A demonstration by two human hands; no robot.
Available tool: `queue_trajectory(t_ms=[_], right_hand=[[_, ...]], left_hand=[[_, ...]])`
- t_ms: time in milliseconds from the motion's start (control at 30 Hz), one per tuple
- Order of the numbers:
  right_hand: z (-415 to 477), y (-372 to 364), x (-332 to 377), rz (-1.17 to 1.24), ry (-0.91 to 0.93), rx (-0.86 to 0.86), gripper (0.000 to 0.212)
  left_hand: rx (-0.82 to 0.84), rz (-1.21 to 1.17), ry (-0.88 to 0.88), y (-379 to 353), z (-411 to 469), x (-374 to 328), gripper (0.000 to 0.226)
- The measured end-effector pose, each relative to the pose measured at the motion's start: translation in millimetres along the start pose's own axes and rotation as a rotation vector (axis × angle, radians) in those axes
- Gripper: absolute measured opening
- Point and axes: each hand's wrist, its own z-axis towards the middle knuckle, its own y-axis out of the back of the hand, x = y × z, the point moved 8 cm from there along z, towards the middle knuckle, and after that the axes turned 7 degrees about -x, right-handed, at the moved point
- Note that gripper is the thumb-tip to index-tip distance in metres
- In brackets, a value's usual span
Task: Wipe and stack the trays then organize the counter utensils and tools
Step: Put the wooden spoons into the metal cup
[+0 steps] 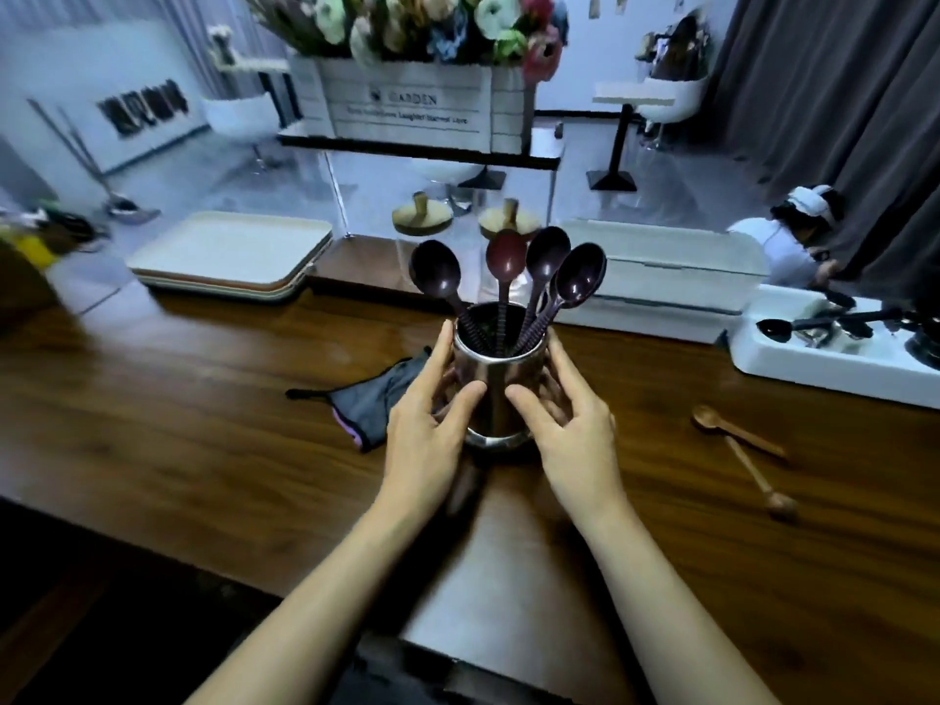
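A shiny metal cup point(496, 394) stands on the wooden counter point(203, 424) in the middle of the view. Several dark purple spoons point(544, 262) stick up out of it, bowls upward. My left hand point(424, 424) holds the cup's left side, fingers wrapped round it. My right hand point(569, 419) holds its right side the same way. A grey cloth point(371, 399) lies on the counter just left of the cup. A stack of cream trays point(229, 251) sits at the back left. Two wooden spoons point(742, 445) lie loose at the right.
A white rack point(793, 353) with dark utensils stands at the far right, a long white box point(671, 277) behind the cup. Two wooden-lidded jars point(422, 216) and a flower crate point(422, 104) sit at the back. A person point(793, 241) is beyond the counter at right.
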Motion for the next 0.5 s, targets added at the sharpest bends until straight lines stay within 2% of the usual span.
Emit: queue_trajectory(t_ms=[267, 500], right_hand=[[47, -144, 18, 0.008, 0.035, 0.137, 0.059], [98, -227, 4, -0.021, 0.038, 0.098, 0.062]], left_hand=[[-0.101, 0.070, -0.037, 124, 85, 13, 0.066], [0.042, 0.096, -0.032, 161, 171, 42, 0.070]])
